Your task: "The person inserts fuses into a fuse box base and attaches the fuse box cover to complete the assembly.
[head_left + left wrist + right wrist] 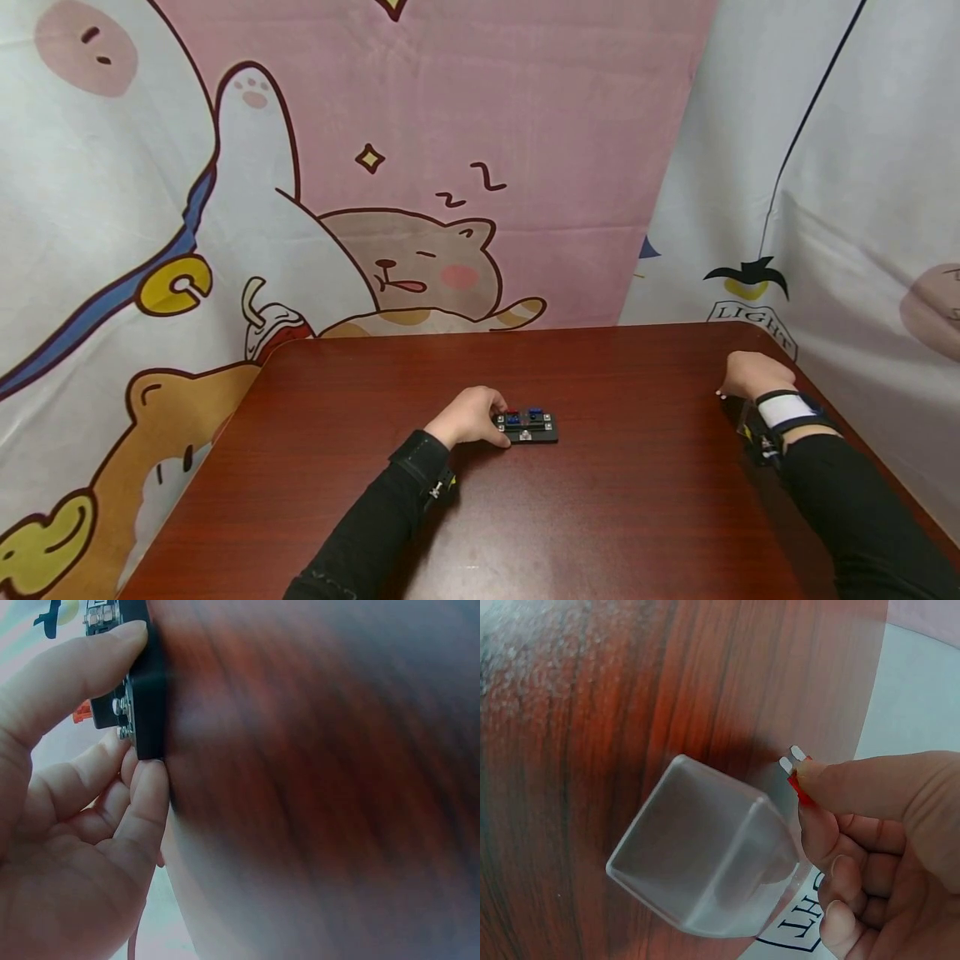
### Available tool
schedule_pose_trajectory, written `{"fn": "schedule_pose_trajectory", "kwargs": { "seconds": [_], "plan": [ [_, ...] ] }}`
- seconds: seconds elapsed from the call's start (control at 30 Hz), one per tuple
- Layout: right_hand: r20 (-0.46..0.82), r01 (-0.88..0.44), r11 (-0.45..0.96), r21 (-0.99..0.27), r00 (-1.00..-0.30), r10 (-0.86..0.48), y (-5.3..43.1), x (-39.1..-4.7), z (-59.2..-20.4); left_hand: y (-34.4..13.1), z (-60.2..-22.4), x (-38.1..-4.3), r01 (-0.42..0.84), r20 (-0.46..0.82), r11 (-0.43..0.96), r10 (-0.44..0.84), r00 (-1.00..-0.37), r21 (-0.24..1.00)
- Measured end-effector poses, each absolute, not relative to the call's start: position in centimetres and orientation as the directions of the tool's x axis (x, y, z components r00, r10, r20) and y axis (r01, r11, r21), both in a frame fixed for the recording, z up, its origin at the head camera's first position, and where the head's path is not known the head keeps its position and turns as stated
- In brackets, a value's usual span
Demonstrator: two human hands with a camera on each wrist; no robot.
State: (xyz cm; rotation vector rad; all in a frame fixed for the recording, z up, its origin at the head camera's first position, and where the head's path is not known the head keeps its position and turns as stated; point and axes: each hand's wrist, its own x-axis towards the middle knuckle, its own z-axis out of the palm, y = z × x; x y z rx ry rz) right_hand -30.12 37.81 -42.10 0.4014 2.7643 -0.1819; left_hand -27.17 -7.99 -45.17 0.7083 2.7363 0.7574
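On the table lies a small black block (526, 427) with red and blue parts and metal screws on top. My left hand (472, 417) grips its left end. In the left wrist view the thumb presses one long side of the block (152, 690), while fingertips touch its end. Over by the table's right edge, my right hand (756, 375) pinches a small red blade fuse (802, 791) between thumb and forefinger. Its two flat metal prongs stick out past the fingertips. Beside that hand in the right wrist view is a clear plastic box (682, 840).
The reddish-brown wooden table (615, 508) reaches back to a cartoon-printed cloth (480, 100). More white printed cloth (885, 183) hangs close along the right edge. Each wrist wears a strapped camera.
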Motion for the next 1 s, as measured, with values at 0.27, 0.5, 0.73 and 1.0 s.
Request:
{"fn": "schedule_pose_trajectory", "kwargs": {
  "seconds": [0.27, 0.5, 0.73, 1.0],
  "plan": [
    [-0.351, 0.260, 0.957, -0.129, -0.914, 0.200, 37.5, -29.6, -41.5, -8.0, -45.1, -27.1, 0.397, -0.076, 0.748, 0.509, -0.857, 0.531],
    [-0.275, 0.093, 0.972, -0.216, -0.961, 0.031, 36.2, -29.4, -40.7, -8.0, -45.1, -27.2, 0.402, -0.074, 0.749, 0.512, -0.856, 0.527],
    [-0.172, -0.009, 0.964, -0.267, -0.984, -0.056, 34.4, -29.4, -40.1, -8.1, -45.2, -27.2, 0.402, -0.073, 0.747, 0.512, -0.856, 0.529],
    [-0.114, -0.075, 0.963, -0.260, -0.988, -0.108, 32.1, -29.5, -39.8, -8.1, -45.1, -27.1, 0.406, -0.070, 0.745, 0.515, -0.854, 0.529]
  ]
}}
